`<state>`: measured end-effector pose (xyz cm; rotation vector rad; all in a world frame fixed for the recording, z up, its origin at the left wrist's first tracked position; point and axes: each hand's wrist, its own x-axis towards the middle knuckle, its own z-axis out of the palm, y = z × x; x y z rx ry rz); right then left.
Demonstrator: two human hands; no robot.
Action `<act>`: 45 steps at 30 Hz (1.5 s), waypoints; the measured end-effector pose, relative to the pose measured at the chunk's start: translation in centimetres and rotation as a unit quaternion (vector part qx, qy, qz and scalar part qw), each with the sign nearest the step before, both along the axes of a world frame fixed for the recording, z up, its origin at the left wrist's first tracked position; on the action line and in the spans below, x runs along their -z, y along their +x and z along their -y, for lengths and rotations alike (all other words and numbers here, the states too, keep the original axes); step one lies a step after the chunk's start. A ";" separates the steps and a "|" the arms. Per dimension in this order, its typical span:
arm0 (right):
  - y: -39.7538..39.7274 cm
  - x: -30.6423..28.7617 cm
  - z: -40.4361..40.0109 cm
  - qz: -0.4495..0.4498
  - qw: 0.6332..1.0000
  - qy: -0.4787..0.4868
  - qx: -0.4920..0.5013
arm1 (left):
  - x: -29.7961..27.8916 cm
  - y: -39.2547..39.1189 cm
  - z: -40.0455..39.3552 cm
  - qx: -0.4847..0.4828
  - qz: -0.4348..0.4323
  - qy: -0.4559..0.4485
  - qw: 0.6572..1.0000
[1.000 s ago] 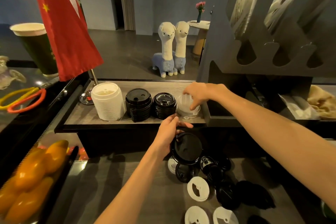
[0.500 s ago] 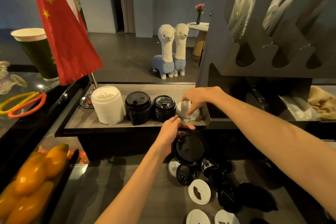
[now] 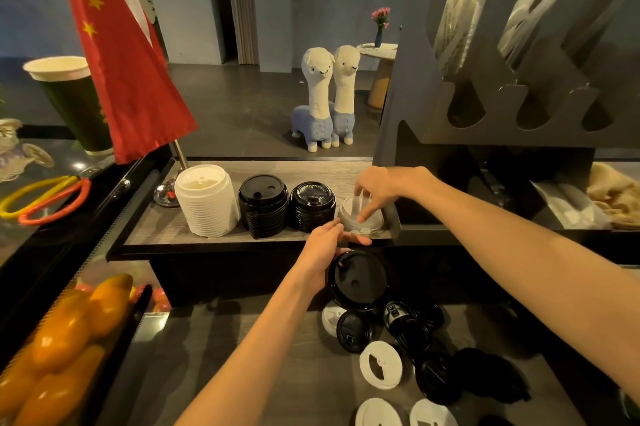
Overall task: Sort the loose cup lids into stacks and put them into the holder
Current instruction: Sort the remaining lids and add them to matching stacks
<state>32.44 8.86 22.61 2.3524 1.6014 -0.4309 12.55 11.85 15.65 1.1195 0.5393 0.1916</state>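
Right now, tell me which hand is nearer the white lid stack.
Left. The left hand holds a black lid below the shelf, nearer the white lid stack; the right hand is over the clear lids.

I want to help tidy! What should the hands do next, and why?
Probably lift the right hand off the clear lids, since they already sit in the holder. Then the left hand can stack its big black lid.

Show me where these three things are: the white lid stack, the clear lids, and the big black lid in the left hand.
white lid stack (image 3: 207, 201), head view, middle of its ribbed side
clear lids (image 3: 353, 218), head view, left part of top
big black lid (image 3: 360, 278), head view, centre of its face
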 end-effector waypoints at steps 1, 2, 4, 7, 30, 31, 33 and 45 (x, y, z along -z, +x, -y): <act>0.0 0.1 0.1 0.001 1.000 0.007 0.003 | -0.1 0.0 0.0 0.001 0.000 0.000 1.000; -0.1 0.1 0.2 0.001 1.000 0.012 0.005 | 0.0 -0.1 0.0 0.002 -0.002 0.001 1.000; -0.2 0.1 0.4 0.006 1.000 0.018 0.006 | -0.1 -0.1 0.0 0.003 -0.007 0.005 1.000; -0.5 0.1 0.3 0.016 1.000 0.021 0.004 | 0.0 -0.2 0.0 0.005 -0.013 0.010 1.000; -7.3 -0.4 5.1 -0.237 0.930 0.247 0.130 | 0.7 -2.8 0.3 -0.250 0.022 0.065 0.966; -8.3 -0.8 6.0 -0.306 0.917 0.214 0.138 | 0.7 -3.0 0.3 -0.281 0.030 0.075 0.956; -9.5 -0.9 7.3 -0.383 0.900 0.149 0.145 | 0.5 -3.3 0.2 -0.335 0.041 0.093 0.937; -7.2 -2.5 3.7 -0.266 0.904 0.334 0.040 | -1.4 -6.2 -1.0 -0.159 0.078 0.121 0.977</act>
